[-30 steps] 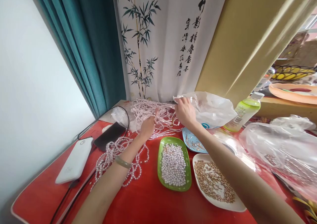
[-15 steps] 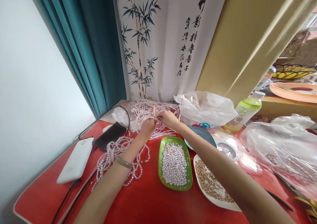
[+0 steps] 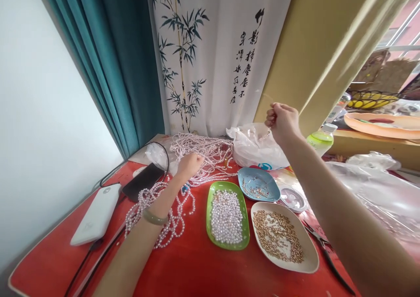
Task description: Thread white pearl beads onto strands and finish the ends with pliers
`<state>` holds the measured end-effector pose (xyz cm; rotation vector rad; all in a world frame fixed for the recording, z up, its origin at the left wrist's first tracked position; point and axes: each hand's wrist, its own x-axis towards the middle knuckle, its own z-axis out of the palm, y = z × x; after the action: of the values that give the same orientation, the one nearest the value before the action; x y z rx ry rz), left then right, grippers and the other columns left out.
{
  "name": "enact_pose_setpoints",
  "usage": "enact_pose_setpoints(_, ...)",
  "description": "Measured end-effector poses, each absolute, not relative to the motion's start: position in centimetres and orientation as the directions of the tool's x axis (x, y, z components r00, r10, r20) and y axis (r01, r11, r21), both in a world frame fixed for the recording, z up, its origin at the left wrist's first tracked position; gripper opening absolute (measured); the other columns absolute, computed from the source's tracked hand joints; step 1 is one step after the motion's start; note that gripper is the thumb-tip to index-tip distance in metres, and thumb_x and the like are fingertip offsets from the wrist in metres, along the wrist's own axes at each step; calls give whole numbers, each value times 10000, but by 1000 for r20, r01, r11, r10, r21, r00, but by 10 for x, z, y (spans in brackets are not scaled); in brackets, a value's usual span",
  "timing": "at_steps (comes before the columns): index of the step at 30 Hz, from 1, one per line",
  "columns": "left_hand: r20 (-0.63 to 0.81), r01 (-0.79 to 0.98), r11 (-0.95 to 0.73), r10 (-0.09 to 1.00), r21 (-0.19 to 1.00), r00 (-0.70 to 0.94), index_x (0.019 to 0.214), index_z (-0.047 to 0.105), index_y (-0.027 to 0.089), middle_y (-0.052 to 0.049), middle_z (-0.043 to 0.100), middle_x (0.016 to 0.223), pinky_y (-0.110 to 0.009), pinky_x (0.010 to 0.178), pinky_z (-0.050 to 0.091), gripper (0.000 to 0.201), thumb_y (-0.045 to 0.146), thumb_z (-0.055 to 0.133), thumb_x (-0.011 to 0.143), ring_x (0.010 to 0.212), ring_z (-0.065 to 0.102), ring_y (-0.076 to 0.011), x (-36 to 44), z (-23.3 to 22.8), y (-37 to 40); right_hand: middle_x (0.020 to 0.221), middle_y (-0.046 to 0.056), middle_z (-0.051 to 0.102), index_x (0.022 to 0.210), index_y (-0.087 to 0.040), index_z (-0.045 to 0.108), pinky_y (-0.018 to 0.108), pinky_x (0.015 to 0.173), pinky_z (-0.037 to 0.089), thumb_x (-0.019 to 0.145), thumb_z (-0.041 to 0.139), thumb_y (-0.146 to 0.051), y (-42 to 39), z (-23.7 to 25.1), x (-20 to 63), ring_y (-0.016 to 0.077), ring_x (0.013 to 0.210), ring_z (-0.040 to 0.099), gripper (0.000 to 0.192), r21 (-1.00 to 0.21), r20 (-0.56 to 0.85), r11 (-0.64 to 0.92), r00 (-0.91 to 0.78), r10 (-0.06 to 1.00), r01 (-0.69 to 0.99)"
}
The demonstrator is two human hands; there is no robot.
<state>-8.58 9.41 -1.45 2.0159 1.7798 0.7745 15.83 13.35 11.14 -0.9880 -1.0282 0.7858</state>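
Observation:
My left hand (image 3: 190, 165) is closed in a fist over pale pink pearl-bead strands (image 3: 213, 150) at the back of the table; whatever its fingers hold is hidden. My right hand (image 3: 285, 121) is raised above the white plastic bag (image 3: 244, 146), fingers closed. A faint thin thread (image 3: 267, 96) shows beside its fingertips. More bead strands (image 3: 179, 218) lie tangled under my left wrist. In front, a green tray (image 3: 208, 218) holds loose pearl beads (image 3: 226, 218). Right of it, a cream plate (image 3: 310, 264) carries gold beads (image 3: 278, 235).
A blue dish (image 3: 244, 174) with small metal pieces stands behind the cream plate. Pliers (image 3: 328, 253) lie to its right. A white power bank (image 3: 95, 214) and a black phone (image 3: 142, 182) with cables sit left. At right stand a drink bottle (image 3: 321, 139) and clear plastic bags (image 3: 370, 183).
My hands were together at the bead strands. My right hand has swung up and right, away from my left, uncovering the blue dish and cream plate. My left hand has shifted slightly left.

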Motion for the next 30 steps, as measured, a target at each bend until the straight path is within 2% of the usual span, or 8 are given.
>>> enact_pose_setpoints(2,194,725,-185,978,663,73,601,600,149,-42,612,618,-238,605,371,299,316,429,781,654,546,-158,-81,2,82,489,-69,314,667,-194,433,165,345,191,813,394,-124,111,121,160,36,369,271,166,-884,370,435,310,876,-174)
enact_pose_setpoints(4,140,522,-217,973,825,183,753,636,137,-63,658,740,-234,624,407,305,339,415,805,691,574,-149,-72,16,70,492,-64,315,674,-199,455,176,346,181,812,440,-154,84,121,155,39,377,268,146,-861,435,480,246,866,-168)
enact_pose_setpoints(7,33,266,-128,942,955,333,920,608,97,-105,671,836,-238,642,450,308,319,414,829,710,599,-134,-60,25,60,494,-55,310,686,-202,485,186,346,179,814,468,-196,39,105,142,48,390,248,129,-890,410,425,116,905,-167)
enact_pose_setpoints(12,-47,147,8,964,989,262,960,562,83,-120,661,895,-220,606,463,212,205,453,826,667,603,-104,-51,-1,76,540,-50,263,674,-195,473,178,334,166,778,532,-229,-13,48,139,52,415,216,124,-901,102,110,41,994,-420)
enact_pose_setpoints(15,-98,63,87,976,994,192,872,586,80,-103,665,823,-202,577,460,141,158,489,805,624,603,-97,-44,-20,95,539,-62,228,617,-180,416,161,327,177,741,583,-233,-31,15,145,44,414,192,214,-793,-106,-77,13,994,-605)
enact_pose_setpoints(19,-207,-32,218,957,975,204,732,592,64,-109,654,706,-213,537,463,104,111,513,781,554,601,-113,-21,-28,113,528,-79,218,615,-168,361,142,331,185,681,636,-178,-48,-7,145,27,404,198,283,-586,-296,-223,-51,954,-779)
enact_pose_setpoints(24,-256,-125,290,938,949,234,669,547,90,-86,627,634,-250,604,501,140,88,478,791,531,590,-106,6,-24,129,510,-92,193,599,-171,297,134,343,160,635,648,-129,-54,-7,134,11,389,194,355,-386,-337,-329,-201,920,-862)
enact_pose_setpoints(30,-275,-123,291,953,949,129,705,541,104,-58,614,639,-219,588,494,170,47,405,790,526,571,-86,14,-21,149,488,-96,174,622,-172,330,152,363,122,646,668,-202,-53,-9,116,21,396,156,341,-434,-294,-337,-223,929,-835)
